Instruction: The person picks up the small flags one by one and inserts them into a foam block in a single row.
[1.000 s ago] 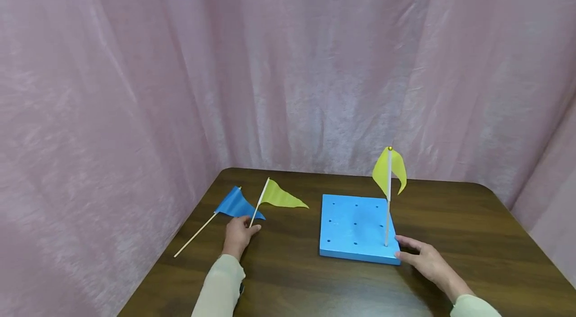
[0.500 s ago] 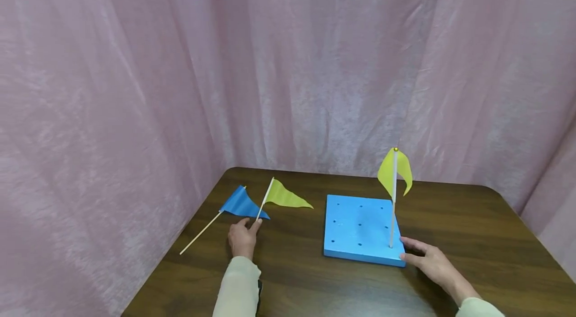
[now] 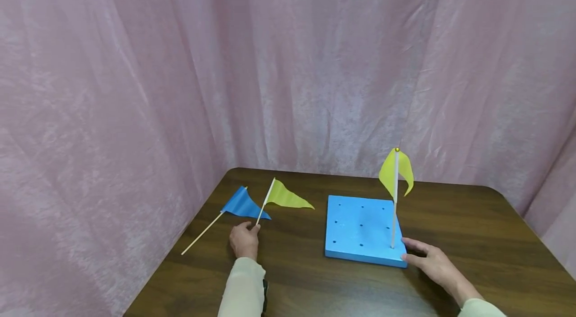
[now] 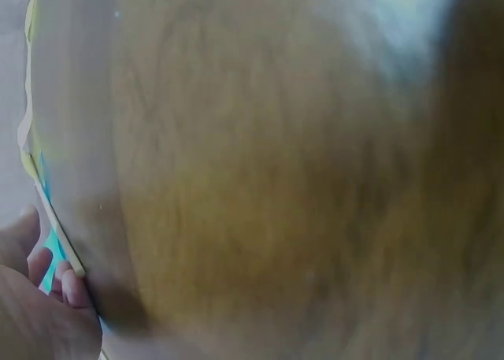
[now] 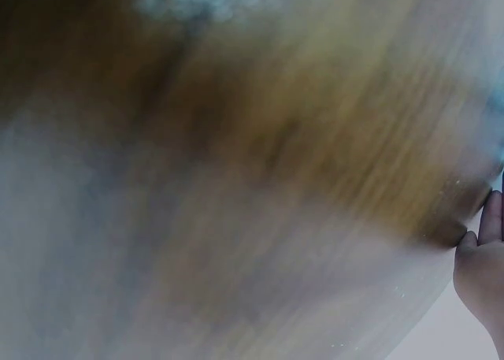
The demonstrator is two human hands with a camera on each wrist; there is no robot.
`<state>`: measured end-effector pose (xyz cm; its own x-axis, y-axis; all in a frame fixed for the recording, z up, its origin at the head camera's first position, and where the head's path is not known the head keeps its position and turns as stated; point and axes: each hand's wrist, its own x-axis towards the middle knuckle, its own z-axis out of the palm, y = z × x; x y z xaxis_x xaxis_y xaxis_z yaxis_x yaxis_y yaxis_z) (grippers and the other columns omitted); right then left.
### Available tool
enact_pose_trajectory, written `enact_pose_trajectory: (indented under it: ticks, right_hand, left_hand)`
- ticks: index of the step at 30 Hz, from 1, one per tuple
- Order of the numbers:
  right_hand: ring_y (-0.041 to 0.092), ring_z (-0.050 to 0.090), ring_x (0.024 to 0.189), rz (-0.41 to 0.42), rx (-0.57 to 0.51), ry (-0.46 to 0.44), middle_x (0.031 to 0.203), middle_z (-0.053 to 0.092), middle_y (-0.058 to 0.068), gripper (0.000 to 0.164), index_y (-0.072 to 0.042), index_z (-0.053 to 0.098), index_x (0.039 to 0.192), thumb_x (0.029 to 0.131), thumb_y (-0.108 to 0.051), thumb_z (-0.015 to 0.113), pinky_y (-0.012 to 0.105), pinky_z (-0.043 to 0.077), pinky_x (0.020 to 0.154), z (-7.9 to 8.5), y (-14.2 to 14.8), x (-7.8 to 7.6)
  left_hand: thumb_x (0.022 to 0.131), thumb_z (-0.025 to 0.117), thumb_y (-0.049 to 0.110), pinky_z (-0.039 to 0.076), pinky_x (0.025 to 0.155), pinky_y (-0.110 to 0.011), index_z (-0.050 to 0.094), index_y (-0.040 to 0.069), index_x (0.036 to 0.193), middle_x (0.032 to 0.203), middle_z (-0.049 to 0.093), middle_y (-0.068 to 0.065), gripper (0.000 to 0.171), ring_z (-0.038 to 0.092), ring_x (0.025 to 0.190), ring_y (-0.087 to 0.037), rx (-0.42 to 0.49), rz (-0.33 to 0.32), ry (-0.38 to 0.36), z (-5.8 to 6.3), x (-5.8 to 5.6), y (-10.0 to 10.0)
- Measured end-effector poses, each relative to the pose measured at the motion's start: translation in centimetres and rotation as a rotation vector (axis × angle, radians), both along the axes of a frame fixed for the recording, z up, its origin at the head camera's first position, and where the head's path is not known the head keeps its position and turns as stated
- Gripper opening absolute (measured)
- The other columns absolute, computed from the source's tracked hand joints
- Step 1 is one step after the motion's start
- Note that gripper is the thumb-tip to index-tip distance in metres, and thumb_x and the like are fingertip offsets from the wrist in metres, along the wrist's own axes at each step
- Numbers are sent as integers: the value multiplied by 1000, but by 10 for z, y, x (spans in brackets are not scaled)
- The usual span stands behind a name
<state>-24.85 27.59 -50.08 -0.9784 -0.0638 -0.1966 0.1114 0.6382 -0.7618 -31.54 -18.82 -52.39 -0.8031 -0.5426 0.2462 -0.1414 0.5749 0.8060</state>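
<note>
My left hand (image 3: 244, 242) is at the lower end of a yellow-green pennant flag (image 3: 285, 197), its thumb and fingers pinching the wooden stick. In the left wrist view the stick (image 4: 57, 222) ends at the curled fingertips. Just left of it lies a blue pennant flag (image 3: 240, 203), its tip near the yellow-green flag's stick. My right hand (image 3: 434, 266) touches the right side of a blue board (image 3: 346, 232) with thumb and fingers fairly straight. A yellow flag (image 3: 396, 172) stands upright in the board's front right hole.
Several holes show in the board's top. All of this is on a dark wooden table (image 3: 306, 277) with rounded far corners. Pink curtains (image 3: 315, 67) hang behind it and to the sides.
My left hand has shifted toward the lower end of the yellow-green flag's stick. The view has turned slightly left. The right hand stays against the board, and the flags keep their places.
</note>
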Motion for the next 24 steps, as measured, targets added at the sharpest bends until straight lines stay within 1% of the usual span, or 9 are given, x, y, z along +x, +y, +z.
enact_pose_trajectory:
  ticks: [3, 9, 14, 21, 24]
  right_hand:
    - [56, 27, 136, 0, 8, -4, 150, 37, 30, 79, -4, 46, 148, 90, -55, 65, 75, 27, 99, 0, 1, 0]
    - [56, 26, 136, -3, 6, -6, 150, 37, 30, 79, -5, 46, 148, 90, -55, 66, 75, 27, 100, 0, 0, -1]
    - [55, 27, 136, -5, 0, 2, 150, 38, 30, 79, -5, 47, 147, 90, -55, 66, 74, 27, 100, 0, 0, -1]
    - [55, 29, 135, 5, 2, 20, 148, 40, 30, 77, -3, 47, 146, 90, -52, 67, 74, 28, 100, -1, 0, 0]
    - [55, 29, 135, 3, 0, 21, 148, 40, 30, 77, -3, 48, 146, 90, -53, 67, 74, 29, 100, -1, 0, 1]
  left_hand:
    - [82, 79, 10, 44, 91, -56, 73, -8, 103, 101, 66, -29, 28, 58, 100, -49, 8, 11, -11, -1, -1, 1]
    - [81, 79, 9, 45, 89, -56, 74, -7, 98, 97, 67, -27, 24, 59, 97, -48, 25, 37, -4, -4, -3, 2]
    - [82, 79, 7, 46, 88, -56, 75, -7, 98, 97, 67, -27, 22, 59, 96, -48, 40, 41, -31, -3, -3, 2]
    - [82, 78, 7, 47, 87, -55, 75, -5, 96, 96, 68, -25, 19, 60, 95, -47, 5, 47, -61, -2, -4, 1]
    - [83, 77, 7, 47, 87, -55, 75, -5, 95, 96, 68, -25, 18, 60, 95, -46, -4, 39, -77, -1, -5, 1]
